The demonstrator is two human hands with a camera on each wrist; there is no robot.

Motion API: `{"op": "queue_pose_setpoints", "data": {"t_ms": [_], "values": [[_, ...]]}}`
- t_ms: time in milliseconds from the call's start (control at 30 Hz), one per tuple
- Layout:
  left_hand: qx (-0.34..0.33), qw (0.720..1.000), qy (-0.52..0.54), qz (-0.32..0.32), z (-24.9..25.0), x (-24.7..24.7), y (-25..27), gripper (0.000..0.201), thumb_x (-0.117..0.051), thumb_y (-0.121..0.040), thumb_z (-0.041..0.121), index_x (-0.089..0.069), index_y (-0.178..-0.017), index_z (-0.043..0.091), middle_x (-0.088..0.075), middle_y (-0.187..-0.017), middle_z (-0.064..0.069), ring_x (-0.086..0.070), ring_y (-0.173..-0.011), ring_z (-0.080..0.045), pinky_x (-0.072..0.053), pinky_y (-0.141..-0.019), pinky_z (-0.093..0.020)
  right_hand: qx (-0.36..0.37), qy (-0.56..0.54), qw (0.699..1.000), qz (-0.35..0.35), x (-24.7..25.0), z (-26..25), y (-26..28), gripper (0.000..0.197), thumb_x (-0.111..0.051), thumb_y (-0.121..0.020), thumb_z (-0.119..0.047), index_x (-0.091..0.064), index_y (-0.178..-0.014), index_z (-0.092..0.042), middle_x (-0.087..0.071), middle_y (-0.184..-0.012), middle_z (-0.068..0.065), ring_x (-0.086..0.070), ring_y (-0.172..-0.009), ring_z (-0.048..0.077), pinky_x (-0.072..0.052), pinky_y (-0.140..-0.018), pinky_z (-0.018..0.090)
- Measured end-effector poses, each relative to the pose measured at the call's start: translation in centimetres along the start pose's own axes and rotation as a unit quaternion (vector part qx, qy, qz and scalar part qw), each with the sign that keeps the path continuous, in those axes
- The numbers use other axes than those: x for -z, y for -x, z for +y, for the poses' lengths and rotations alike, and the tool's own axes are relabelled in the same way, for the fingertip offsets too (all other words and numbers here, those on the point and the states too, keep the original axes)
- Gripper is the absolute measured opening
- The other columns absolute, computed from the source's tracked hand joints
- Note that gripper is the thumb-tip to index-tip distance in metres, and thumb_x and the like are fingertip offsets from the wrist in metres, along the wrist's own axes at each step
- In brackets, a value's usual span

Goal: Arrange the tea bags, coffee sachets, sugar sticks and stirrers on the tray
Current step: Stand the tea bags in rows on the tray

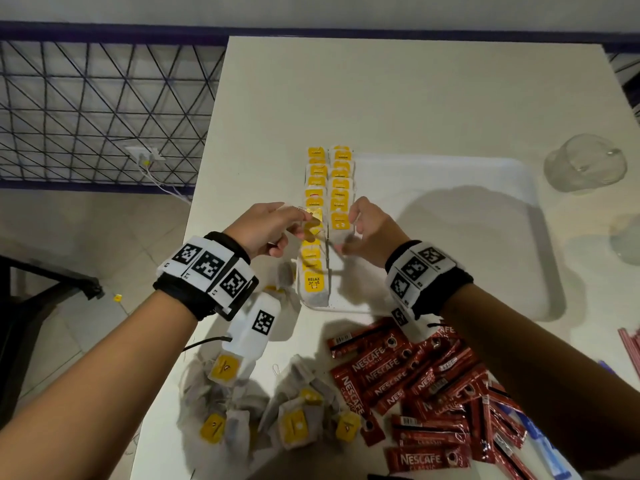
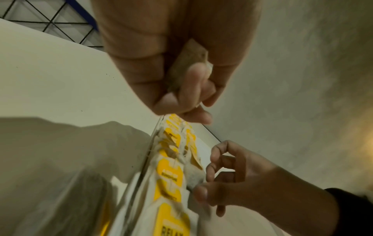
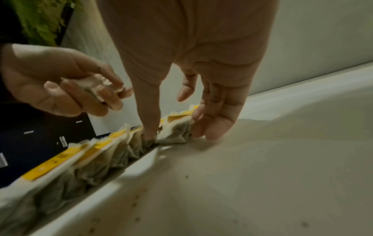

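Two rows of yellow-tagged tea bags (image 1: 313, 271) stand along the left side of the white tray (image 1: 450, 237). My left hand (image 1: 294, 226) hovers over the left row and pinches one tea bag (image 2: 187, 63) in curled fingers. My right hand (image 3: 175, 135) is at the near end of the right row. Its thumb is pushed down on one side of the end tea bag (image 3: 177, 129) and its fingers lie against the other side. Loose tea bags (image 1: 294, 420) and red Nescafe coffee sachets (image 1: 415, 375) lie on the table in front of the tray.
A clear glass jar (image 1: 585, 164) lies on the table right of the tray. Thin red sticks (image 1: 630, 344) show at the right edge. The table's left edge (image 1: 204, 188) runs close to the tea bag rows, with floor and a wire fence beyond.
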State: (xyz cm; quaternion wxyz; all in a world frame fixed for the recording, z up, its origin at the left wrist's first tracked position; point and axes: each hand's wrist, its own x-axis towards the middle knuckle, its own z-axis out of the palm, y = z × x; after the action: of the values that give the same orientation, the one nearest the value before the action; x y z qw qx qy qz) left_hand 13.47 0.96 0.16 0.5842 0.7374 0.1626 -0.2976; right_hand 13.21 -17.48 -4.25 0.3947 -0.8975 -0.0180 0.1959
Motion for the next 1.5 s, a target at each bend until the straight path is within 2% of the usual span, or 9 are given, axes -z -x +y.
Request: {"op": "queue_pose_setpoints", "data": {"t_ms": [133, 400, 567, 700, 833, 1000, 1133, 1267, 1500], "values": [[0.007, 1.0, -0.009, 0.008, 0.2, -0.4, 0.5, 0.012, -0.056, -0.089, 0.019, -0.064, -0.093, 0.01, -0.055, -0.067, -0.001, -0.034, -0.036, -0.008, -0.026, -0.035, -0.014, 0.015, 0.089, 0.995, -0.044, -0.4, -0.5, 0.2, 0.033, -0.067, -0.08, -0.012, -0.036, -0.092, -0.018, -0.042, -0.098, 0.004, -0.046, -0.091, 0.024, -0.037, -0.076, 0.03], [0.016, 1.0, -0.025, -0.006, 0.2, -0.2, 1.6, 0.013, -0.053, -0.091, 0.019, -0.062, -0.094, 0.01, -0.054, -0.068, -0.002, -0.035, -0.036, -0.008, -0.025, -0.035, -0.014, 0.008, 0.147, 0.987, -0.062, -0.2, -0.6, -0.8, 0.026, -0.057, -0.088, -0.018, -0.046, -0.11, -0.011, -0.036, -0.1, 0.004, -0.051, -0.099, 0.029, -0.039, -0.086, 0.034], [0.014, 0.999, -0.002, -0.034, 0.4, -0.5, 1.9, 0.018, -0.045, -0.093, 0.004, -0.061, -0.09, 0.011, -0.06, -0.077, -0.005, -0.047, -0.04, -0.007, -0.038, -0.039, -0.015, 0.008, 0.154, 0.986, -0.069, 0.9, -1.1, -0.3, 0.033, -0.063, -0.085, -0.027, -0.051, -0.112, -0.014, -0.038, -0.097, 0.002, -0.046, -0.088, 0.021, -0.035, -0.076, 0.027], [-0.002, 0.994, 0.065, -0.09, 0.4, -1.1, 2.2, 0.019, -0.039, -0.099, 0.009, -0.058, -0.101, 0.009, -0.065, -0.089, -0.006, -0.066, -0.058, -0.006, -0.056, -0.061, -0.017, 0.022, 0.047, 0.997, -0.054, 2.2, -2.7, 1.0, 0.025, -0.063, -0.085, -0.024, -0.059, -0.107, -0.012, -0.048, -0.077, -0.002, -0.048, -0.073, 0.015, -0.037, -0.061, 0.022], [0.012, 0.988, 0.105, -0.116, 0.7, -1.9, 2.5, 0.021, -0.04, -0.099, 0.014, -0.055, -0.112, 0.006, -0.066, -0.091, -0.008, -0.07, -0.066, -0.009, -0.056, -0.067, -0.02, 0.037, -0.132, 0.987, -0.081, 3.5, -4.4, 2.6, 0.025, -0.072, -0.078, -0.02, -0.063, -0.102, -0.02, -0.047, -0.071, -0.004, -0.046, -0.054, 0.001, -0.037, -0.056, 0.01], [0.038, 0.975, 0.119, -0.181, 1.3, -2.7, 3.4, 0.025, -0.036, -0.099, 0.019, -0.058, -0.103, 0.009, -0.069, -0.095, -0.007, -0.071, -0.072, -0.017, -0.057, -0.072, -0.026, 0.074, -0.081, 0.993, -0.053, 3.7, -4.8, 3.5, 0.027, -0.07, -0.081, -0.016, -0.062, -0.107, -0.017, -0.049, -0.07, -0.008, -0.046, -0.049, -0.012, -0.034, -0.058, 0.005], [0.047, 0.962, 0.157, -0.216, 1.6, -2.7, 3.9, 0.038, -0.028, -0.097, 0.03, -0.059, -0.105, 0.008, -0.069, -0.094, -0.012, -0.068, -0.074, -0.024, -0.057, -0.07, -0.029, 0.083, -0.076, 0.993, -0.025, 4.0, -4.6, 4.0, 0.01, -0.07, -0.08, -0.018, -0.063, -0.086, -0.021, -0.047, -0.068, -0.009, -0.045, -0.05, -0.01, -0.034, -0.059, 0.007], [0.028, 0.968, 0.155, -0.197, 1.6, -2.6, 4.2, 0.032, -0.028, -0.096, 0.017, -0.058, -0.096, 0.006, -0.063, -0.073, -0.007, -0.061, -0.06, -0.017, -0.054, -0.061, -0.024, 0.094, -0.099, 0.991, -0.007, 4.4, -4.4, 4.5, 0.025, -0.071, -0.079, -0.015, -0.054, -0.069, -0.031, -0.046, -0.067, -0.008, -0.044, -0.049, -0.006, -0.035, -0.061, 0.01], [-0.075, 0.989, 0.055, -0.119, 1.2, -2.8, 4.3, 0.026, -0.054, -0.09, 0.005, -0.064, -0.099, 0.028, -0.06, -0.09, -0.001, -0.055, -0.081, -0.012, -0.045, -0.07, -0.021, 0.069, -0.141, 0.987, -0.021, 5.1, -4.3, 4.8, 0.02, -0.054, -0.088, 0.0, -0.061, -0.091, -0.017, -0.051, -0.071, -0.005, -0.051, -0.055, 0.0, -0.04, -0.057, 0.009]]}}
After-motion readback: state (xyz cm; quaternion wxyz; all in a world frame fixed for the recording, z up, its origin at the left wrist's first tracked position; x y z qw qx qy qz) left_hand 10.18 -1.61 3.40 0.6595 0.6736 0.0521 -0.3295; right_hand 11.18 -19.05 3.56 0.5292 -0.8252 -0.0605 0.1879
